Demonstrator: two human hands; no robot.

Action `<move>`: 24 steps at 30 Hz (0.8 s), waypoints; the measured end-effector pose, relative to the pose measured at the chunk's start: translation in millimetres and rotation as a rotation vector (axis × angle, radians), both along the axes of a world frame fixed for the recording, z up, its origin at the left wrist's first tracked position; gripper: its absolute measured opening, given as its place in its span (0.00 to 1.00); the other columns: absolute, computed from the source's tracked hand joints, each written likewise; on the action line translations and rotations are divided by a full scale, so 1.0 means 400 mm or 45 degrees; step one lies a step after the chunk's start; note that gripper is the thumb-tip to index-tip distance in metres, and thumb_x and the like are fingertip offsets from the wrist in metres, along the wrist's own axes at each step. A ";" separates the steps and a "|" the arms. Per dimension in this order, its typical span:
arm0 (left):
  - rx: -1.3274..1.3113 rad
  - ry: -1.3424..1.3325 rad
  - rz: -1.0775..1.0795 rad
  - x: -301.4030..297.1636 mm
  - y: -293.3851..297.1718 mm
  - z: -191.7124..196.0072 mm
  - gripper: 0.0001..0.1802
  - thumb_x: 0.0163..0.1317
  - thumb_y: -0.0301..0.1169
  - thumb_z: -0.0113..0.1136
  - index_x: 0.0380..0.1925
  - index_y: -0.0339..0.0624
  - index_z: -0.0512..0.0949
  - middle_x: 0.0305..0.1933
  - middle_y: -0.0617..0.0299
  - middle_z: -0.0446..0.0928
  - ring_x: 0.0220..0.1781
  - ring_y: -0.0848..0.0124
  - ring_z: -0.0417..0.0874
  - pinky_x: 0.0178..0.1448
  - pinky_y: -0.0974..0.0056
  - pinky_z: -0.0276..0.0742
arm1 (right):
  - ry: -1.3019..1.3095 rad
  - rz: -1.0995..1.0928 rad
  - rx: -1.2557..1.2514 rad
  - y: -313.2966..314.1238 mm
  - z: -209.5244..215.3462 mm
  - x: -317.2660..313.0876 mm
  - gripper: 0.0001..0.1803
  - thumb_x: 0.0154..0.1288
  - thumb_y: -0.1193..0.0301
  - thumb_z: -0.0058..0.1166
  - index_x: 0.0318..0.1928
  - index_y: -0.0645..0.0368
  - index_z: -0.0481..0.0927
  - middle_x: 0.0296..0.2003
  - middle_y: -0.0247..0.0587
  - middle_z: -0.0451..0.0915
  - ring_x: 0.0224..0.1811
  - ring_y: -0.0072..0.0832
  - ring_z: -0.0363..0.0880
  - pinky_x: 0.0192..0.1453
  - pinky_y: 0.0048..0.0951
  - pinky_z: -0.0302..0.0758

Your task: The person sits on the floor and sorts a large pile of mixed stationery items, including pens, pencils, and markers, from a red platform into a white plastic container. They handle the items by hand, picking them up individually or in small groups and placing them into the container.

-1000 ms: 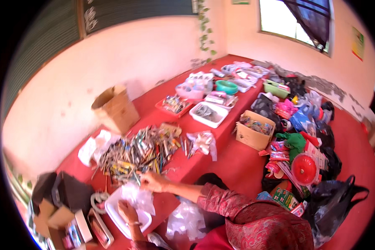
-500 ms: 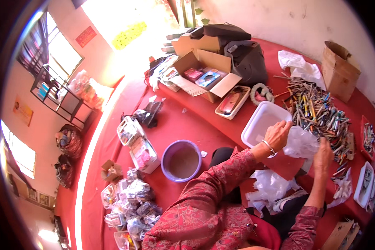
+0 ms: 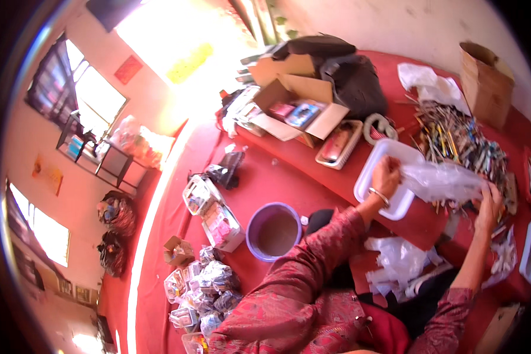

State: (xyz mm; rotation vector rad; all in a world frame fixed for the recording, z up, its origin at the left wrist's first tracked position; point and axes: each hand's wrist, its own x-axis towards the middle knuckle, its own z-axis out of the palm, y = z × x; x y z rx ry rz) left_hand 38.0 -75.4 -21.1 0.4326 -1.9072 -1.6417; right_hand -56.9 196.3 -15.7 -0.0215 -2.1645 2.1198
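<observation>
Between my two hands stretches a clear plastic bag (image 3: pixel 441 180), pulled out nearly level. My left hand (image 3: pixel 387 177), with a bangle at the wrist, pinches one end of it above a white plastic tub (image 3: pixel 369 172). The other end is gripped by my right hand (image 3: pixel 489 207), at the near edge of a heap of pens and pencils (image 3: pixel 454 133). Inside the tub, the part I can see holds nothing. More crumpled clear plastic bags (image 3: pixel 398 256) lie by my lap, below the tub.
A purple bucket (image 3: pixel 274 231) stands left of my arm. Farther left is a pile of bagged goods (image 3: pixel 209 283). An open cardboard box (image 3: pixel 301 112) and a long basket (image 3: pixel 339 144) sit beyond the tub. A tall carton (image 3: pixel 485 82) stands behind the pens.
My hands have moved apart, and the bunched plastic bag is now drawn out lengthwise between them. The whole view has shifted a little, so things appear lower and more to the right.
</observation>
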 end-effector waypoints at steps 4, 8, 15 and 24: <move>-0.476 0.044 -0.129 -0.005 -0.027 -0.030 0.11 0.49 0.26 0.53 0.34 0.35 0.73 0.26 0.55 0.75 0.24 0.70 0.76 0.27 0.67 0.72 | -0.111 -0.059 -0.357 -0.066 0.039 0.033 0.04 0.52 0.71 0.52 0.30 0.57 0.76 0.23 0.32 0.74 0.22 0.18 0.71 0.25 0.19 0.67; -0.092 -0.132 -0.406 0.003 -0.031 -0.066 0.22 0.46 0.25 0.55 0.45 0.33 0.69 0.40 0.51 0.73 0.36 0.67 0.78 0.37 0.66 0.75 | -0.047 0.119 -0.538 -0.094 0.017 0.016 0.03 0.51 0.73 0.52 0.29 0.56 0.75 0.20 0.27 0.74 0.17 0.16 0.69 0.15 0.18 0.61; 0.416 -0.263 -0.737 0.021 0.020 0.016 0.43 0.47 0.39 0.60 0.61 0.41 0.50 0.63 0.43 0.49 0.65 0.57 0.50 0.64 0.57 0.48 | 0.196 0.196 -0.155 -0.115 0.036 0.063 0.04 0.53 0.75 0.50 0.30 0.62 0.76 0.20 0.29 0.73 0.20 0.11 0.66 0.22 0.14 0.63; -1.037 -0.368 -0.382 0.012 0.101 -0.024 0.16 0.45 0.31 0.54 0.38 0.42 0.73 0.30 0.47 0.75 0.33 0.53 0.77 0.39 0.54 0.70 | 0.557 0.586 0.559 -0.215 0.011 0.140 0.07 0.51 0.75 0.51 0.32 0.63 0.76 0.20 0.35 0.75 0.25 0.16 0.71 0.30 0.22 0.69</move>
